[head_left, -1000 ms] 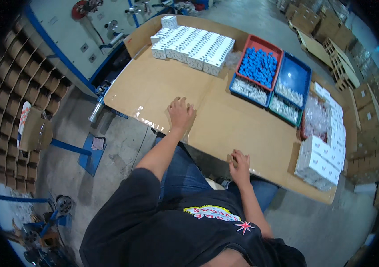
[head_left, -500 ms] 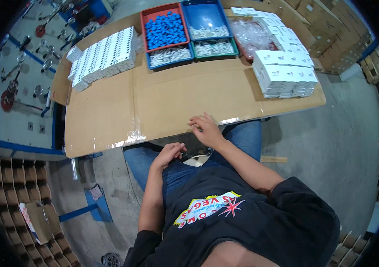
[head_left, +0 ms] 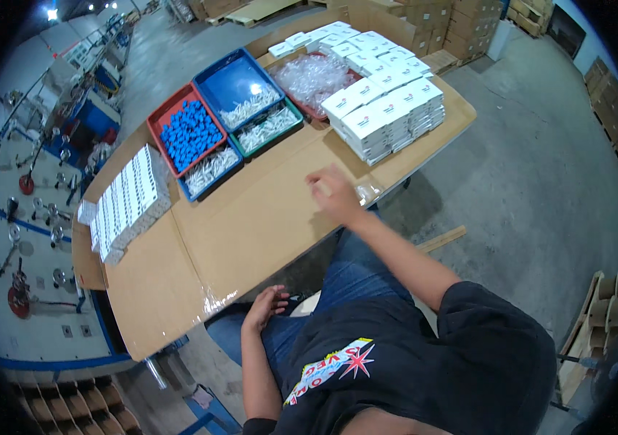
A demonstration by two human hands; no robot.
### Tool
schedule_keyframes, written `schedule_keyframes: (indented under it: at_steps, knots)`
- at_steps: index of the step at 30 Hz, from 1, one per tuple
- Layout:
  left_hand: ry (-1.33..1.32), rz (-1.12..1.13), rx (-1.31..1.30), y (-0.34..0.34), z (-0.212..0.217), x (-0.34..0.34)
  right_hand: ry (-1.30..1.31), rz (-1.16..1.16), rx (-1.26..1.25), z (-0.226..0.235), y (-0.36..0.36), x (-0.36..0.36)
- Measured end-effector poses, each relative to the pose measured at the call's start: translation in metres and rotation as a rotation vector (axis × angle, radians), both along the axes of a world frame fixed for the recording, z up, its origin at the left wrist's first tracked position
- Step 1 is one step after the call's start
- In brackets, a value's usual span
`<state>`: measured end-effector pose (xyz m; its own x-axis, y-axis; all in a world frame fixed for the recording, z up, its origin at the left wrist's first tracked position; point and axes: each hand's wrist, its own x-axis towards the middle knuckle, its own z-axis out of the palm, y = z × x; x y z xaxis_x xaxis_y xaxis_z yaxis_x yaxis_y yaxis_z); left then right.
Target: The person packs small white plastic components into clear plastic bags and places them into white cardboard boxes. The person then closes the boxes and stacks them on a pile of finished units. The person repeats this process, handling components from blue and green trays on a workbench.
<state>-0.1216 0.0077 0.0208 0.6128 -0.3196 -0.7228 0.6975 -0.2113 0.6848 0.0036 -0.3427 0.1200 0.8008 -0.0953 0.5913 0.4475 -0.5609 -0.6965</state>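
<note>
My right hand (head_left: 334, 196) is raised above the front part of the cardboard-covered table (head_left: 251, 225), short of the stacked small white boxes (head_left: 385, 109). Its fingers are smeared by motion, and I cannot make out anything in them. Over my lap, just off the table's front edge, my left hand (head_left: 265, 309) hangs with loosely bent fingers apart and nothing in it. Beyond my right hand are a red tray (head_left: 151, 125) of blue plastic pieces (head_left: 191, 134) and blue and green trays of small white pieces (head_left: 211, 170).
A block of small white boxes (head_left: 131, 199) lines the table's left side. A large blue tray (head_left: 233, 76) and a heap of clear plastic bags (head_left: 312, 81) sit at the back. A machine panel (head_left: 48, 290) stands at left; brown cartons (head_left: 461, 29) are stacked far off.
The view has turned to the right, so the table now lies slanted. My right hand has moved forward over the table toward the white boxes; my left stays over my lap.
</note>
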Motion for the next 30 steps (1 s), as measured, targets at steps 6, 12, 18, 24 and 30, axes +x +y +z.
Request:
schedule_keyframes:
  at_steps: [6,12,18,24,30]
  knots:
    - [-0.05,0.115,-0.164,-0.033,0.035,-0.005,-0.103,-0.47,-0.052,0.06,-0.185,0.11]
    - [0.047,0.068,-0.044,-0.029,0.001,0.005,0.291,-0.748,-0.245,0.067,-0.367,0.193]
    - [0.135,0.096,0.026,-0.03,-0.016,0.012,0.692,-0.55,-0.021,0.049,-0.431,0.225]
    - [0.16,0.103,0.074,-0.035,-0.014,0.012,0.66,-0.584,0.084,0.034,-0.433,0.236]
    - [0.177,0.056,0.115,-0.044,-0.013,0.015,0.558,-0.806,0.19,0.042,-0.442,0.236]
